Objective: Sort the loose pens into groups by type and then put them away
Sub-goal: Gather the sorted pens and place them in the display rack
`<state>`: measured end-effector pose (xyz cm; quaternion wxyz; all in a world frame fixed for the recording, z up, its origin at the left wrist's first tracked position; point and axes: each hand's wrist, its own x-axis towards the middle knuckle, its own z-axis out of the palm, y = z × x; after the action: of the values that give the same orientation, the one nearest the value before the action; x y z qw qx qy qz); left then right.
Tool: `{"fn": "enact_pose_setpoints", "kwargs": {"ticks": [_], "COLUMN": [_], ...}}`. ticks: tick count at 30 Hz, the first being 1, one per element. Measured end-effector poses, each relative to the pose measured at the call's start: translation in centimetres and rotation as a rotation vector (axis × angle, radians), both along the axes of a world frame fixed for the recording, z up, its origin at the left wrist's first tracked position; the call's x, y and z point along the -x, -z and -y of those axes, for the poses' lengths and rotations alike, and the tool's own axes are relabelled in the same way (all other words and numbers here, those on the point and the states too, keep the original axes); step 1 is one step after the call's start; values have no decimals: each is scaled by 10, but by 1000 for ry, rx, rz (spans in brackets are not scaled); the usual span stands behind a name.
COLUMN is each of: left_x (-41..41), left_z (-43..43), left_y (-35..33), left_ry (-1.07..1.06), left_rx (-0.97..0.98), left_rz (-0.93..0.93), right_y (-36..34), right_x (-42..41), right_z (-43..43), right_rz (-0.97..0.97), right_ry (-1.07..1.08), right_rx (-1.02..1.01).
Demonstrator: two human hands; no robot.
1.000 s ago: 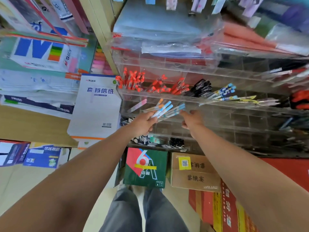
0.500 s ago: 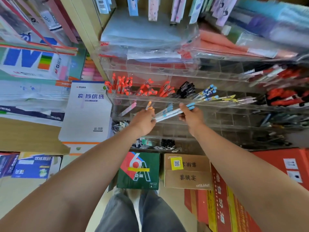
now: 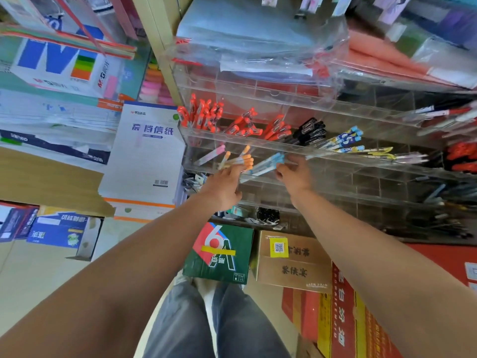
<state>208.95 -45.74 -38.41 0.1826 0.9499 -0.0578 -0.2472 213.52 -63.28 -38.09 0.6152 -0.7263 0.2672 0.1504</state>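
My left hand (image 3: 224, 187) grips a bunch of orange-capped pens (image 3: 241, 161) in front of the clear acrylic pen rack (image 3: 335, 174). Just to their right lies a bundle of blue-capped pens (image 3: 267, 164); my right hand (image 3: 294, 177) pinches it near the capped ends. Both bundles sit at the rack's second row. Whether my left hand also holds the lower ends of the blue pens is hidden. A single pink-capped pen (image 3: 210, 155) leans in the leftmost compartment of that row.
The row above holds red pens (image 3: 206, 116), black pens (image 3: 311, 131) and blue patterned pens (image 3: 340, 140). A writing-paper pad (image 3: 147, 161) leans left of the rack. On the floor stand a green box (image 3: 222, 254) and a brown carton (image 3: 294, 262).
The mixed bundle in my left hand has split: the orange-capped pens now stand apart from the blue ones. My right hand has moved lower on the blue pens.
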Motion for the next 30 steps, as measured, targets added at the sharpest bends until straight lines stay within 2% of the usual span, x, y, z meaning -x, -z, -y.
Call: {"fn": "enact_pose_setpoints", "kwargs": {"ticks": [5,8,17,19,22,26,30], "left_x": [6,8,22,27,39,65,109], "left_z": [3,5,-14,-31,-61,-120,-211], "left_y": [11,12,-15,-22,-34,-40,-41], "left_ry": [16,24,-6,-23,-81,-180,-245], "left_rx": [15,-4,-22,-2,14,17,39], "left_rz": [-80,-108,129,179,237,235,206], "right_y": [0,1,-12,-22,-34,-38,-39], "right_x": [9,16,33,37,44,60,89], "right_z": [6,11,-1,-18,-55,-122,-214], "right_rz": [-2,-10,136,225,291,352,386], "right_ry": [-269,-393,-289,-302,-455,-647,-730], "right_rx": [215,239,568,577,530,494,464]}}
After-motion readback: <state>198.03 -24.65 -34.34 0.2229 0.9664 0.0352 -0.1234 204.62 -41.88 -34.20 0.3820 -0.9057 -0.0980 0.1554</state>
